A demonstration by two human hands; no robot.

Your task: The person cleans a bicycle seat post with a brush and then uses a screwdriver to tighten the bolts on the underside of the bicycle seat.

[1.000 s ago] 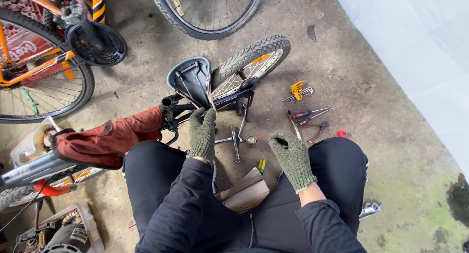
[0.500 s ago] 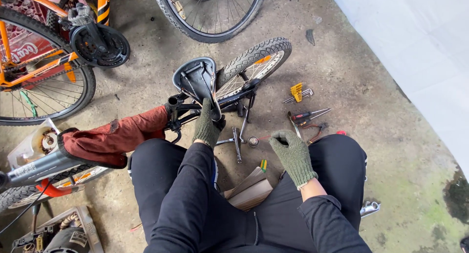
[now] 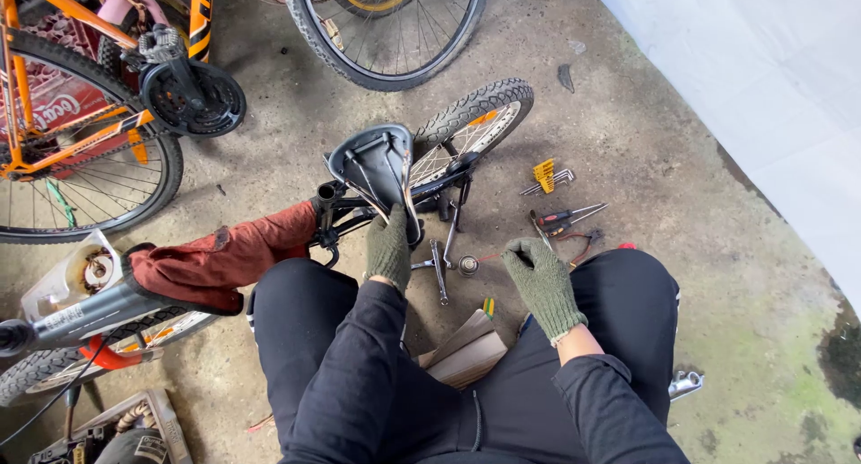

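A small bicycle lies upside down on the concrete in front of me, its black saddle (image 3: 372, 164) turned underside up and its small knobby wheel (image 3: 471, 128) beyond it. My left hand (image 3: 388, 247), in a green knit glove, rests against the near edge of the saddle by the rails. My right hand (image 3: 542, 283), gloved the same, hovers above my right knee with fingers loosely curled and nothing in it. A red cloth (image 3: 224, 253) wraps the frame to the left. A crank arm (image 3: 438, 268) lies between my hands.
Pliers (image 3: 569, 218) and a yellow hex key set (image 3: 544, 175) lie on the floor to the right. An orange bicycle (image 3: 81, 114) stands at the left, a large wheel (image 3: 386, 34) at the top. Cardboard (image 3: 466, 352) sits between my legs. A white wall (image 3: 771, 78) runs along the right.
My left hand has stayed at the saddle while my view shifted slightly. My right hand has drifted a little nearer to my knee, still holding nothing.
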